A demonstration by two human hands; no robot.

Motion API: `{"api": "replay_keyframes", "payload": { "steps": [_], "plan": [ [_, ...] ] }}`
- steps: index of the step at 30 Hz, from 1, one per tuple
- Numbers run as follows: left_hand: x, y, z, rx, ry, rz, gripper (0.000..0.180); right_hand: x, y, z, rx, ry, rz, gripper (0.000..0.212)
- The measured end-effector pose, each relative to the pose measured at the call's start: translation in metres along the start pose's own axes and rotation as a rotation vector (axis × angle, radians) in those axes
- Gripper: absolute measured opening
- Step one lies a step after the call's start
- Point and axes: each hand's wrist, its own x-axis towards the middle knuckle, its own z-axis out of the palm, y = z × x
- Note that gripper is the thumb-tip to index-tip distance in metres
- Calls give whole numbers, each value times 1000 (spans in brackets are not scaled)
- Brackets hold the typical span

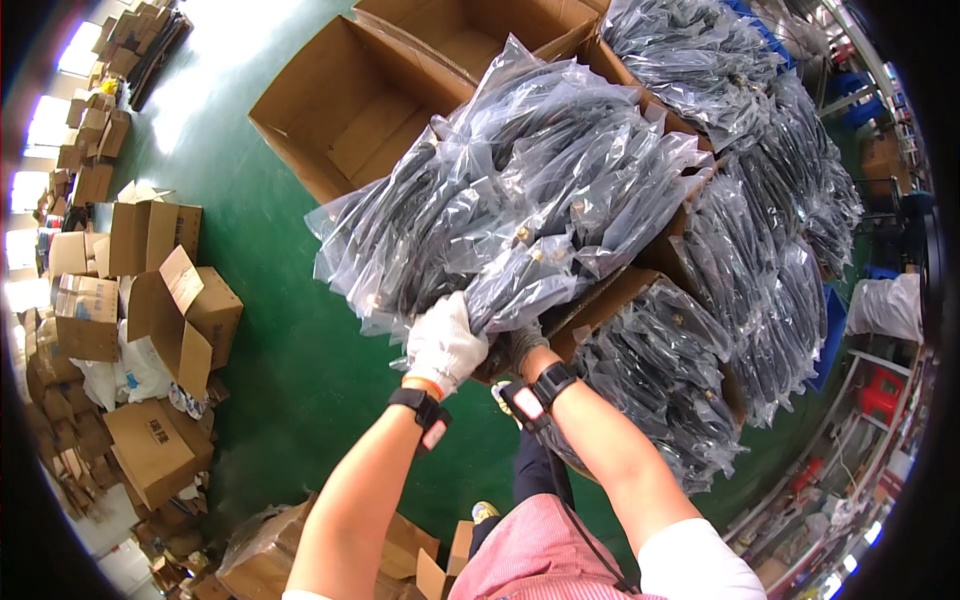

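A big heap of clear plastic bags [520, 190], each with a long dark item inside, rises from a cardboard box in front of me. Small brass-coloured ends show through some of the bags. My left hand [447, 343], in a white knitted glove, is closed on the near edge of one bag. Just to its right, my right hand [527, 343] wears a greyish glove and reaches under the overhanging bags, beside the box edge. The fingers of that hand are hidden, so its grip does not show. Both wrists carry black straps with small devices.
Two open cardboard boxes [370, 105] stand beyond the heap. More bagged bundles [745, 250] fill boxes and blue bins at the right. Stacked cartons [160, 450] line the left side, and another carton [270, 550] sits low by my feet. Metal shelving runs along the far right.
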Motion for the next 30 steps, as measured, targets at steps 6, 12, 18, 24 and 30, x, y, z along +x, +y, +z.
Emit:
{"api": "replay_keyframes", "payload": {
  "steps": [6,12,18,24,30],
  "plan": [
    [-1,0,19,-90,150,-35,47,55,44,-41,-618,208,-422,40],
    [22,-44,25,6,281,-107,52,68,63,17,-1024,99,-471,41],
    [30,-35,10,53,51,-110,55,-5,9,30,-1543,70,-554,42],
    [-6,-25,-15,136,55,-32,76,-81,-30,25,-638,556,-587,43],
    [27,-13,-98,131,622,329,75,-154,-223,28,-724,1010,-981,71]
  ]
}}
